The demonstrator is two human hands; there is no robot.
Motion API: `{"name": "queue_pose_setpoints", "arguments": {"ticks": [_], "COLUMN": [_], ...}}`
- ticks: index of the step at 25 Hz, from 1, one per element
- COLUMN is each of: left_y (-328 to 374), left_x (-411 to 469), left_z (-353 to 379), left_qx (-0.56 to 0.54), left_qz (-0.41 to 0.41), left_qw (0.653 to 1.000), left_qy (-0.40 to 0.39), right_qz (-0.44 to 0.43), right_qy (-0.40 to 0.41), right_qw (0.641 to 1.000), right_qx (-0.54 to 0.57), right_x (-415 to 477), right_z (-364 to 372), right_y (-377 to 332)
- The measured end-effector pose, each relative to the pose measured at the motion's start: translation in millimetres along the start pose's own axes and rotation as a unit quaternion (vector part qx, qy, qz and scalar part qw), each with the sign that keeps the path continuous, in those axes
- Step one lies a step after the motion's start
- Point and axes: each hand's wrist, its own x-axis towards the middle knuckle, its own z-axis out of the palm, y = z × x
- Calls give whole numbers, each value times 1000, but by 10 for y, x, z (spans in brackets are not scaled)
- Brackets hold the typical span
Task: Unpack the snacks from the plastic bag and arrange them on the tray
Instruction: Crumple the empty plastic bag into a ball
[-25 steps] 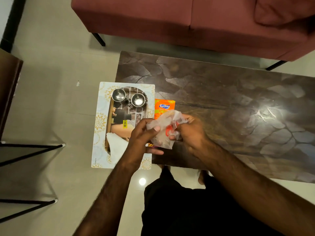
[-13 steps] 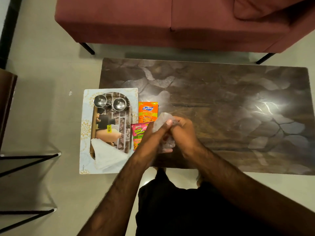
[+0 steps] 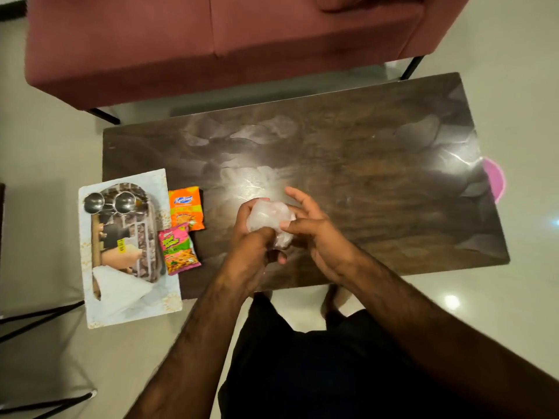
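Observation:
A crumpled clear plastic bag (image 3: 270, 219) is bunched into a ball between my hands above the dark table (image 3: 363, 164). My left hand (image 3: 252, 246) grips it from below and the left. My right hand (image 3: 314, 234) pinches its right side with the upper fingers spread. An orange snack packet (image 3: 185, 208) and a pink-green snack packet (image 3: 179, 252) lie on the table just right of the tray (image 3: 127, 309). The pale patterned tray overhangs the table's left end and carries two steel cups (image 3: 110, 202), a printed box and a white cloth.
A dark red sofa (image 3: 211, 40) stands behind the table. Black metal chair legs (image 3: 36, 316) are on the floor at the left. A pink round object (image 3: 496, 179) peeks out past the table's right edge. My legs are below the near edge.
The bag has been squeezed from a loose shape into a tight ball and my hands have shifted right, away from the tray. The pink-green packet is uncovered. The camera view has moved.

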Motion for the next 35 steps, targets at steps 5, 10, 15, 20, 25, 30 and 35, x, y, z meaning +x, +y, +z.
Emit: {"name": "queue_pose_setpoints", "arguments": {"ticks": [5, 10, 15, 20, 25, 30, 35], "left_y": [-64, -34, 100, 243, 173, 47, -233], "left_x": [-52, 24, 231, 373, 636, 929, 1182], "left_z": [499, 667, 747, 996, 1712, 2638, 3800], "left_qx": [3, -6, 86, 184, 283, 313, 362], "left_qz": [-53, -111, -52, -43, 5, 17, -35], "left_qw": [996, 984, 981, 949, 938, 942, 922], "left_qy": [-70, -137, -166, -253, -200, -121, -133], "right_qz": [-12, -52, -137, -194, -197, -185, -161], "right_qy": [-65, -10, 169, 287, 332, 259, 298], "right_qw": [998, 998, 973, 936, 918, 942, 931], "right_qx": [26, -15, -72, -65, -88, -107, -138], "right_x": [-390, -457, -362, -346, -278, -341, -554], "right_z": [-503, -637, -578, -714, -1245, -2067, -3275], "right_y": [-108, -263, -321, -375, -512, -758, -1014]}}
